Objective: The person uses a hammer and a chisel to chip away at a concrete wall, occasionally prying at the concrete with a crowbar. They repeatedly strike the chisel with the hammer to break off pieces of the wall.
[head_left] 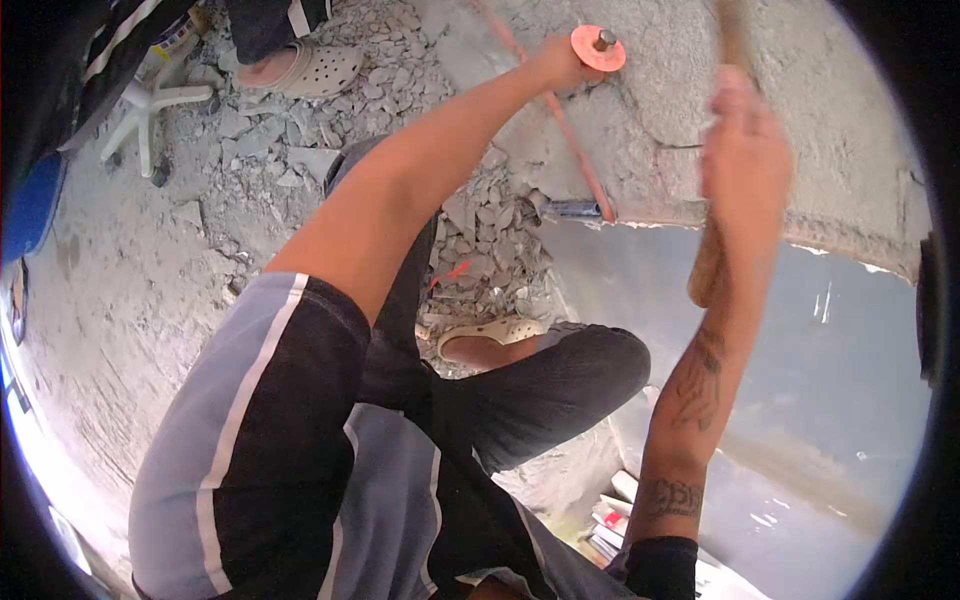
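Note:
My left hand [562,64] is closed around a chisel with a round orange hand guard [586,48]. The chisel's metal striking end [604,40] sticks out past the guard, and its tip is hidden. My right hand [745,160], slightly blurred, grips a wooden handle [706,268]. The handle runs up past the top edge, so the tool's head is out of view. Behind both hands lies a rough concrete surface [660,110] with a crack in it.
Broken rubble [480,235] lies around my foot in a beige clog [500,330]. An orange conduit [580,160] crosses the concrete near a dark pipe end [570,209]. A smooth grey panel [820,370] is at right. Upper left are a person's clog [320,72] and a white chair base [150,110].

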Demonstrator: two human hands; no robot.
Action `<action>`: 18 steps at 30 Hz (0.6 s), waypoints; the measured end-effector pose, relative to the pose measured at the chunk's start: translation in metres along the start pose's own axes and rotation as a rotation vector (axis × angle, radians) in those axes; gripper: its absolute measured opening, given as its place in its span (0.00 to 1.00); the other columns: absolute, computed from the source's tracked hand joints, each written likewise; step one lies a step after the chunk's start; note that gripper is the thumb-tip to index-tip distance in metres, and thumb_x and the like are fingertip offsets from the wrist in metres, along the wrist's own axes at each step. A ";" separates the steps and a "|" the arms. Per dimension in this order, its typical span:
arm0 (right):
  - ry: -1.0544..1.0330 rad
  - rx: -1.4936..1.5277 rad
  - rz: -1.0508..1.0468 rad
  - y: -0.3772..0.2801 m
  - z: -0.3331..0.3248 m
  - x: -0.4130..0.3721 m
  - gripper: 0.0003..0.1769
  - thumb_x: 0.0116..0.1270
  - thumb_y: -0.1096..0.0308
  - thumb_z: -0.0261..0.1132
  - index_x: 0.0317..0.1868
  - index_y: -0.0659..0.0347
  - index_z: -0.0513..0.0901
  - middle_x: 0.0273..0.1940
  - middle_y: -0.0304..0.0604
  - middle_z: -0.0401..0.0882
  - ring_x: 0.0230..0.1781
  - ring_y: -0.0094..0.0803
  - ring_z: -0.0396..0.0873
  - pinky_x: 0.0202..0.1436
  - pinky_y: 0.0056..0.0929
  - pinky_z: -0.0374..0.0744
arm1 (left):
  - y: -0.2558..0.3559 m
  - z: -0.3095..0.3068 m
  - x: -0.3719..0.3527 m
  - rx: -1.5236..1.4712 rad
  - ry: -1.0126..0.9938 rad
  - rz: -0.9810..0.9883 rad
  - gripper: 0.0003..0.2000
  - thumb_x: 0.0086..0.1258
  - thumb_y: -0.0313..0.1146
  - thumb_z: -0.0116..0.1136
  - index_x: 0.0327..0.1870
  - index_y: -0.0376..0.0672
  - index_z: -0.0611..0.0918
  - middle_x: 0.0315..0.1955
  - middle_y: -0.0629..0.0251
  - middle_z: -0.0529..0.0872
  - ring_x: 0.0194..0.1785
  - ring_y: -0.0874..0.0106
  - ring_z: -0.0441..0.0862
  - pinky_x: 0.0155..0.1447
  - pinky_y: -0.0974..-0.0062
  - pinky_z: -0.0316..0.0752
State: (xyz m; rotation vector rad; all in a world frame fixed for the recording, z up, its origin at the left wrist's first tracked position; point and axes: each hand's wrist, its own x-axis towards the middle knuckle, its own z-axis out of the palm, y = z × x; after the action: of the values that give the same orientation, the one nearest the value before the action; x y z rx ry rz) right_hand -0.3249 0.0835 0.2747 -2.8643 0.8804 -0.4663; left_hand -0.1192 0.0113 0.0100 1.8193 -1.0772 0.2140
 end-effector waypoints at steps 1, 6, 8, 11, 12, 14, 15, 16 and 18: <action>0.181 0.140 -0.068 -0.012 -0.010 -0.009 0.29 0.73 0.44 0.52 0.40 0.67 0.79 0.26 0.56 0.78 0.29 0.53 0.79 0.35 0.48 0.76 | -0.005 0.005 0.002 0.001 -0.006 -0.005 0.23 0.62 0.50 0.65 0.56 0.53 0.79 0.49 0.68 0.85 0.48 0.63 0.83 0.50 0.65 0.78; 0.264 -0.201 -0.239 0.059 0.074 0.003 0.29 0.73 0.45 0.49 0.43 0.68 0.78 0.26 0.58 0.79 0.34 0.57 0.80 0.40 0.49 0.76 | -0.014 0.026 0.010 -0.073 0.072 -0.037 0.21 0.56 0.51 0.67 0.48 0.53 0.82 0.41 0.67 0.87 0.43 0.62 0.85 0.46 0.65 0.79; 0.070 -0.257 -0.214 0.080 0.097 0.014 0.31 0.72 0.43 0.51 0.40 0.69 0.79 0.27 0.59 0.81 0.28 0.57 0.81 0.35 0.47 0.78 | 0.001 0.028 0.011 -0.128 0.042 -0.049 0.20 0.57 0.51 0.67 0.48 0.53 0.82 0.40 0.67 0.87 0.42 0.63 0.85 0.45 0.65 0.79; -0.112 0.056 0.169 0.040 0.031 0.006 0.33 0.72 0.40 0.52 0.39 0.69 0.78 0.22 0.54 0.78 0.21 0.43 0.80 0.26 0.39 0.78 | -0.007 0.013 0.009 -0.087 0.151 0.060 0.19 0.58 0.50 0.66 0.47 0.53 0.83 0.38 0.67 0.87 0.40 0.63 0.85 0.43 0.65 0.79; -0.059 0.198 0.170 0.029 0.008 -0.004 0.33 0.71 0.40 0.52 0.37 0.69 0.78 0.20 0.51 0.76 0.18 0.38 0.78 0.23 0.35 0.76 | -0.004 0.019 -0.002 -0.034 0.230 0.186 0.17 0.59 0.49 0.65 0.45 0.52 0.83 0.37 0.67 0.87 0.38 0.63 0.85 0.42 0.65 0.79; 0.003 0.354 0.163 0.012 -0.012 -0.011 0.33 0.71 0.40 0.52 0.35 0.68 0.78 0.18 0.49 0.74 0.16 0.33 0.77 0.20 0.32 0.75 | -0.013 0.036 0.014 -0.041 0.197 0.185 0.16 0.60 0.48 0.65 0.45 0.52 0.82 0.36 0.67 0.87 0.37 0.63 0.85 0.41 0.65 0.78; 0.187 0.530 0.122 0.005 -0.014 -0.015 0.32 0.72 0.41 0.52 0.35 0.68 0.78 0.18 0.49 0.74 0.17 0.34 0.77 0.22 0.33 0.75 | -0.019 0.048 0.013 -0.056 0.161 0.171 0.16 0.60 0.47 0.65 0.45 0.51 0.82 0.35 0.67 0.87 0.36 0.64 0.85 0.40 0.65 0.78; 0.320 0.473 0.033 0.013 -0.003 -0.015 0.32 0.72 0.42 0.52 0.35 0.68 0.79 0.18 0.49 0.74 0.17 0.34 0.77 0.24 0.33 0.76 | -0.017 0.044 0.010 -0.052 0.155 0.164 0.16 0.60 0.47 0.65 0.45 0.51 0.82 0.35 0.67 0.87 0.36 0.64 0.85 0.40 0.65 0.78; 0.366 0.168 -0.102 0.056 0.044 -0.006 0.31 0.72 0.42 0.52 0.35 0.68 0.79 0.19 0.48 0.74 0.19 0.35 0.77 0.27 0.35 0.76 | -0.002 0.024 0.011 -0.107 0.065 0.060 0.16 0.61 0.48 0.65 0.44 0.50 0.82 0.34 0.67 0.87 0.34 0.65 0.85 0.39 0.64 0.77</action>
State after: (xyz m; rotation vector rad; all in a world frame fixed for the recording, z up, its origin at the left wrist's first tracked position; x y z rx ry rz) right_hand -0.3448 0.0413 0.2212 -2.7209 0.7002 -1.0474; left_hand -0.1187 -0.0144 0.0025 1.6759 -1.0784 0.2450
